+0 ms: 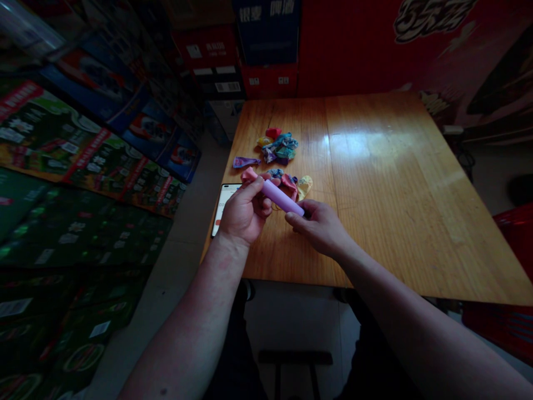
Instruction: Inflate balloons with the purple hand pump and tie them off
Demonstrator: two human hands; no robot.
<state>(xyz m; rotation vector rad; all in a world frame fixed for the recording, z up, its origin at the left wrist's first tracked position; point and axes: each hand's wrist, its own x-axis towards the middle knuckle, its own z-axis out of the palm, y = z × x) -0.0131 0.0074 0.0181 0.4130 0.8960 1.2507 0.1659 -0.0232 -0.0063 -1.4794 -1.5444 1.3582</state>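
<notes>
A light-purple cylinder that looks like a balloon pump (283,198) is held slantwise above the table's near left part. My left hand (249,208) is closed round its upper left end, with a limp pink balloon (249,174) sticking out past the fingers. The joint between balloon and pump is hidden by those fingers. My right hand (320,225) grips the pump's lower right end, where a dark part shows. Just beyond lie a yellow balloon (305,186), a darker pink balloon (290,184) and a flat purple balloon (245,161), all uninflated.
Farther back on the wooden table (391,211) is a pile of mixed balloons (280,147). A phone (222,206) lies at the left edge, partly behind my left hand. Stacked drink cartons (83,222) line the left side. A red chair or crate (499,328) is at the right.
</notes>
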